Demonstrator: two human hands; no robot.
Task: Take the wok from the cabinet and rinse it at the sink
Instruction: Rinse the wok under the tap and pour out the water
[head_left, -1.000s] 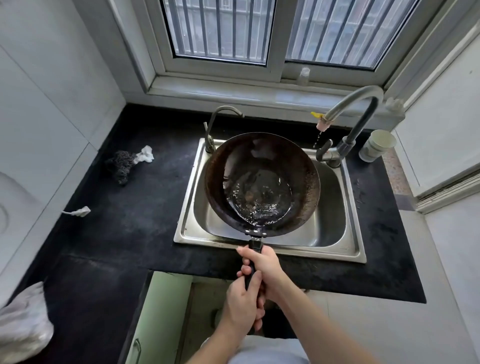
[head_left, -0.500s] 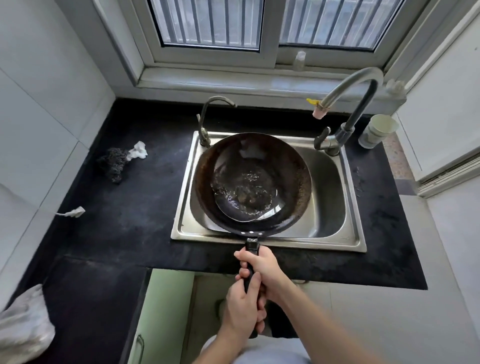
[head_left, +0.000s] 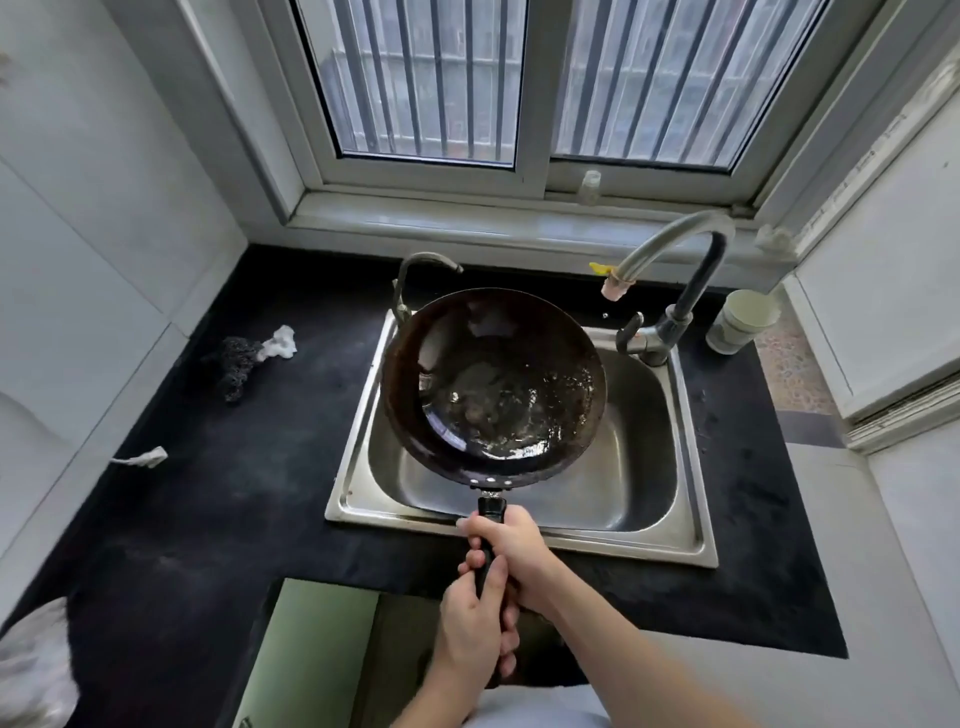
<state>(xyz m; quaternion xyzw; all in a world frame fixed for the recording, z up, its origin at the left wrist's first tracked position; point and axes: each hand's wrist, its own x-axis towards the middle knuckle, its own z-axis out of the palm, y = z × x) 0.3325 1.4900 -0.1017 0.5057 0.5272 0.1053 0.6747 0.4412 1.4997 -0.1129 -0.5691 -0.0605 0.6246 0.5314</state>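
Blackened steel, the wok (head_left: 493, 384) is held over the left part of the sink (head_left: 623, 540), clear of the basin floor (its inside wet and glinting). Its black handle (head_left: 491, 506) reaches out past the sink's front rim, and both hands are clamped round it: the right hand (head_left: 511, 545) just at the sink's front edge, the left hand (head_left: 472, 639) directly behind it, farther from the sink. The faucet (head_left: 675, 270) arches over the sink's back right corner.
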